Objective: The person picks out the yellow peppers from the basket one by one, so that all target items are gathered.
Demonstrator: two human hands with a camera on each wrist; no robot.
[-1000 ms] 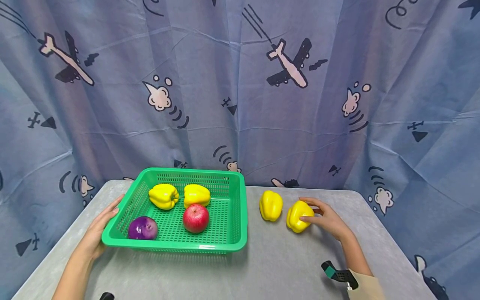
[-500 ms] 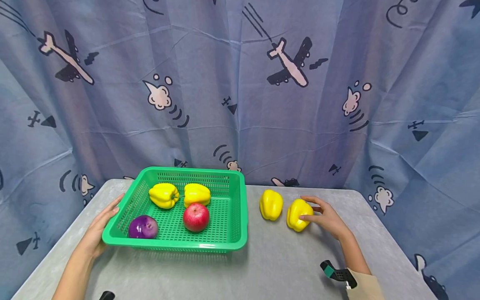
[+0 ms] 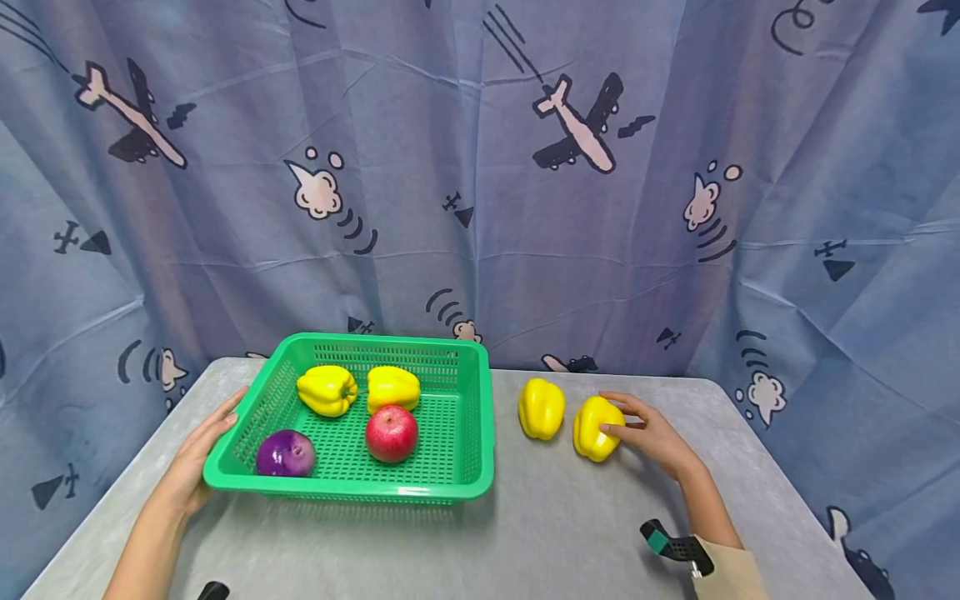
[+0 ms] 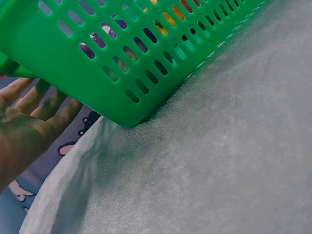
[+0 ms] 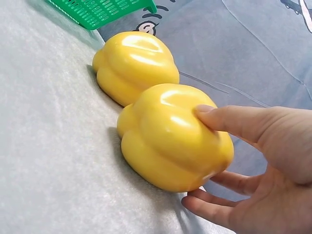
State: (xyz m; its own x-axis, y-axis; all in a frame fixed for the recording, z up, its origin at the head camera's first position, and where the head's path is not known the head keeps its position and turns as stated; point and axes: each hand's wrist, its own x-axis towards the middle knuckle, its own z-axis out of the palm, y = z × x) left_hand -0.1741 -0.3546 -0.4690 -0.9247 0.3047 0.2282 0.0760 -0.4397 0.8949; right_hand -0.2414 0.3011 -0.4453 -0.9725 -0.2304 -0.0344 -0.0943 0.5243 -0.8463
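Observation:
In the head view my right hand (image 3: 654,433) grips the right one of two yellow bell peppers on the table. The right wrist view shows the thumb on top of this bell pepper (image 5: 170,141) and the fingers at its far underside. Close beside it on the left lies the other yellow bell pepper (image 3: 542,409). My left hand (image 3: 189,467) rests against the left side of a green plastic basket (image 3: 457,493), its fingers nearly straight along the rim. Inside the basket are two more yellow bell peppers (image 3: 327,391), a red apple (image 3: 392,434) and a round purple vegetable, perhaps an onion (image 3: 286,454).
A grey cloth covers the table (image 3: 570,525). Right behind its back edge hangs a blue curtain (image 3: 420,167) printed with planes. The perforated basket wall (image 4: 141,53) stands on the table's left half. A black strap (image 3: 678,547) sits on the right wrist.
Almost nothing differs. The gripped bell pepper and my right hand's thumb shift very slightly; the left hand and the basket stay in place.

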